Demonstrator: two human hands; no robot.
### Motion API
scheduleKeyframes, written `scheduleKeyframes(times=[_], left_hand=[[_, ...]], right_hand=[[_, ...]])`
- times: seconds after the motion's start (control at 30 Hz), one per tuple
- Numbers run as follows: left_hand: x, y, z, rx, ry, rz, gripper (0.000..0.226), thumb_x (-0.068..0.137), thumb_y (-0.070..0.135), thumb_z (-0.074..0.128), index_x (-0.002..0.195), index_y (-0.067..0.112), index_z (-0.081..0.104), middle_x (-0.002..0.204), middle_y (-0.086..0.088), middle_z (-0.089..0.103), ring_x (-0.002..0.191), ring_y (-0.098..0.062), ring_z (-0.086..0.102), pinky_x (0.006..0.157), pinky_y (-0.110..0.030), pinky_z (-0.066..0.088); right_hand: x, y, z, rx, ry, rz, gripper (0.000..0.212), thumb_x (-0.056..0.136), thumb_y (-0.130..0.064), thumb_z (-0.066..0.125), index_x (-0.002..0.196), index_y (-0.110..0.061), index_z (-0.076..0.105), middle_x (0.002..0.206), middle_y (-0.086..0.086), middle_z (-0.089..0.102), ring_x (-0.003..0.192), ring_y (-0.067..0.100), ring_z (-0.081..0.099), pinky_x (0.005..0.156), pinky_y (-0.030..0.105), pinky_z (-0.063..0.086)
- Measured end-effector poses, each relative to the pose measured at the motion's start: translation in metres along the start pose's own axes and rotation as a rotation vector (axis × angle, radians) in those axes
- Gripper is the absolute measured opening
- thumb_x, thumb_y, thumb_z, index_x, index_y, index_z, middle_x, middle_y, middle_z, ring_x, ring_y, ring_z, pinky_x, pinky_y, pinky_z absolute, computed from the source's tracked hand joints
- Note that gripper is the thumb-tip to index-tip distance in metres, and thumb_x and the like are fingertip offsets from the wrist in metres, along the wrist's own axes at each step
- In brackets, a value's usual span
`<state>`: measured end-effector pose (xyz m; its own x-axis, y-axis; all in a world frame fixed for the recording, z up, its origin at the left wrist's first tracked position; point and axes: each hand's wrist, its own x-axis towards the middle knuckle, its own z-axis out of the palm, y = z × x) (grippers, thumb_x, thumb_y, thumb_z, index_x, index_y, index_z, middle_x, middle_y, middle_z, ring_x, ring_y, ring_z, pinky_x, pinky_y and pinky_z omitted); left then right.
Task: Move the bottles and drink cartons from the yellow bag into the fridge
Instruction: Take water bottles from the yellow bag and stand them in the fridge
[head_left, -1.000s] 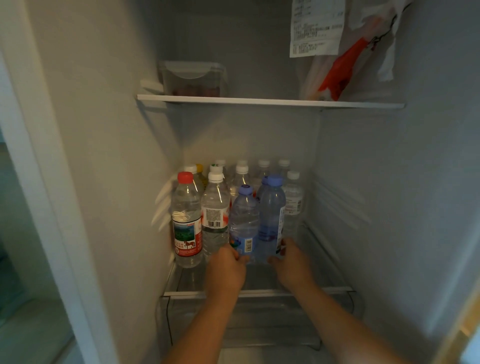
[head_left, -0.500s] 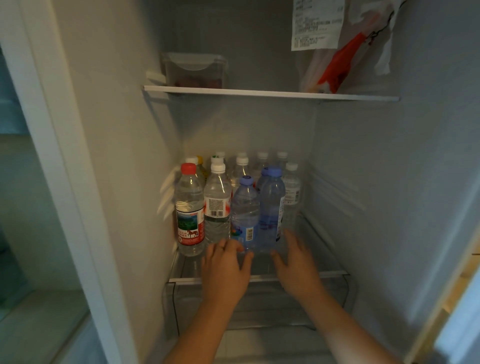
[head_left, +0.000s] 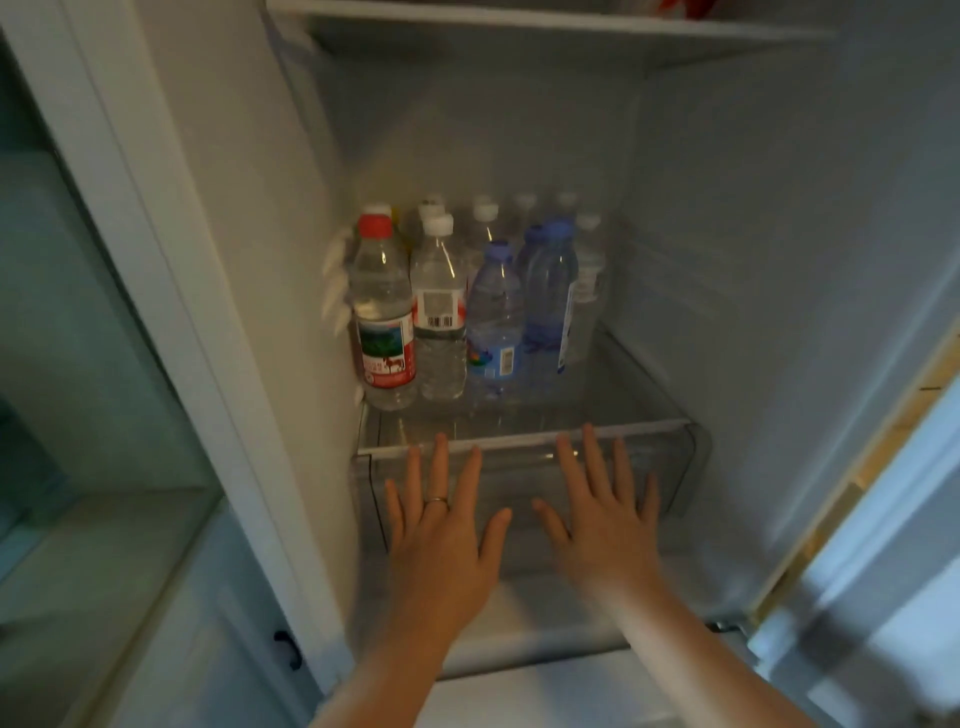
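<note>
Several water bottles stand on the glass shelf (head_left: 639, 384) inside the open fridge. In the front row are a red-capped bottle (head_left: 383, 317), a white-capped clear bottle (head_left: 440, 312) and two blue bottles (head_left: 496, 322) (head_left: 550, 301). More white-capped bottles stand behind them. My left hand (head_left: 444, 525) and my right hand (head_left: 602, 514) hover in front of the clear drawer (head_left: 680, 457) below the shelf, both with fingers spread and holding nothing. The yellow bag is out of view.
A white shelf (head_left: 545, 18) spans the fridge above the bottles. The fridge's left wall (head_left: 249, 208) and right wall (head_left: 779, 260) close in the space. The right part of the glass shelf is bare. A cabinet with a dark handle (head_left: 288, 649) stands at left.
Both hands have let go of the two blue bottles and drawn back toward me, from the shelf to in front of the drawer. The view has tilted downward.
</note>
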<state>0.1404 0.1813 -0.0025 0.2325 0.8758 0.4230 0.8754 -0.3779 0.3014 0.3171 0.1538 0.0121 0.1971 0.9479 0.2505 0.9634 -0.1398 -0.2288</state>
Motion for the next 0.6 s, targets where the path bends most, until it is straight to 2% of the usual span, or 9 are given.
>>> scheduleKeyframes(times=[0.17,0.3,0.43,0.53,0.6], left_hand=[[-0.039,0.007,-0.006,0.037,-0.170,-0.029,0.073,0.084,0.073,-0.011,0.150,0.043,-0.018,0.155,0.011,-0.040,0.142,-0.016,-0.038,0.118,-0.045,-0.017],[-0.072,0.016,-0.003,0.038,-0.348,-0.107,0.072,0.089,0.070,0.001,0.150,0.040,-0.020,0.157,0.006,-0.036,0.142,-0.018,-0.039,0.120,-0.046,-0.015],[-0.117,0.027,0.001,0.101,-0.343,-0.146,0.080,0.082,0.076,-0.009,0.152,0.038,-0.018,0.157,0.003,-0.035,0.144,-0.024,-0.034,0.116,-0.045,-0.018],[-0.154,0.040,0.002,0.092,-0.330,-0.235,0.082,0.081,0.078,-0.009,0.152,0.039,-0.020,0.155,0.005,-0.037,0.141,-0.023,-0.037,0.113,-0.044,-0.021],[-0.179,0.048,0.003,0.094,-0.331,-0.297,0.082,0.081,0.078,-0.007,0.153,0.039,-0.018,0.157,0.005,-0.034,0.141,-0.023,-0.037,0.113,-0.044,-0.020]], right_hand=[[-0.030,0.008,0.012,-0.038,-0.058,-0.040,0.079,0.081,-0.073,-0.003,0.150,-0.040,-0.022,0.156,-0.013,-0.036,0.146,0.021,-0.029,0.117,0.053,-0.012],[-0.058,0.017,0.017,-0.023,-0.160,-0.051,0.086,0.077,-0.074,-0.006,0.153,-0.036,-0.015,0.156,-0.012,-0.032,0.149,0.026,-0.021,0.118,0.055,-0.009],[-0.092,0.028,0.019,0.001,-0.227,-0.116,0.089,0.075,-0.074,-0.005,0.155,-0.035,-0.010,0.159,-0.009,-0.028,0.150,0.026,-0.020,0.118,0.055,-0.009],[-0.121,0.037,0.023,0.024,-0.280,-0.166,0.085,0.077,-0.077,-0.005,0.153,-0.039,-0.015,0.160,-0.011,-0.027,0.149,0.024,-0.022,0.117,0.055,-0.010],[-0.137,0.043,0.026,0.043,-0.330,-0.190,0.079,0.085,-0.078,0.004,0.151,-0.040,-0.019,0.159,-0.012,-0.029,0.148,0.022,-0.026,0.117,0.054,-0.011]])
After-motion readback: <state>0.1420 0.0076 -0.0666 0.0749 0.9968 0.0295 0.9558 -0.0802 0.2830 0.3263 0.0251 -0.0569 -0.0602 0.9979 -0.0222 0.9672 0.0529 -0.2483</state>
